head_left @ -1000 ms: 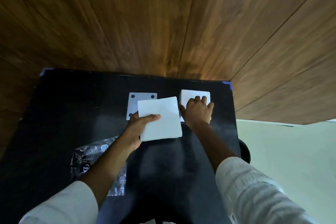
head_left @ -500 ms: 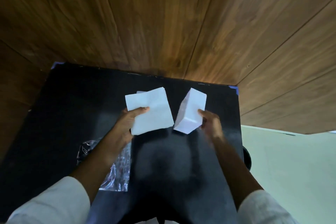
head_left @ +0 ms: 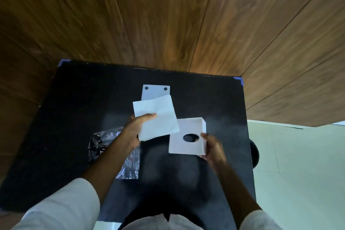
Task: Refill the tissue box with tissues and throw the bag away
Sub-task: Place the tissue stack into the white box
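My left hand (head_left: 134, 130) grips a white stack of tissues (head_left: 157, 117) above the middle of the black table (head_left: 78, 117). Just right of it, my right hand (head_left: 212, 148) holds the white tissue box (head_left: 184, 145) by its right edge, lifted and turned so the face with the oval hole points up at me. The stack's lower right corner overlaps the box's upper left corner. A flat white panel (head_left: 155, 92) with two dark holes lies on the table behind the stack, partly hidden by it. The clear printed plastic bag (head_left: 104, 144) lies flat under my left forearm.
A wood-panelled wall (head_left: 168, 15) rises directly behind the table. Pale floor (head_left: 298, 173) shows to the right, with a dark round object (head_left: 254, 155) at the table's right edge. Blue tape marks the table's far corners.
My right hand lifted the tissue box off the table, brought it nearer and turned it until the holed face points up. The left hand kept the tissue stack, shifting slightly.
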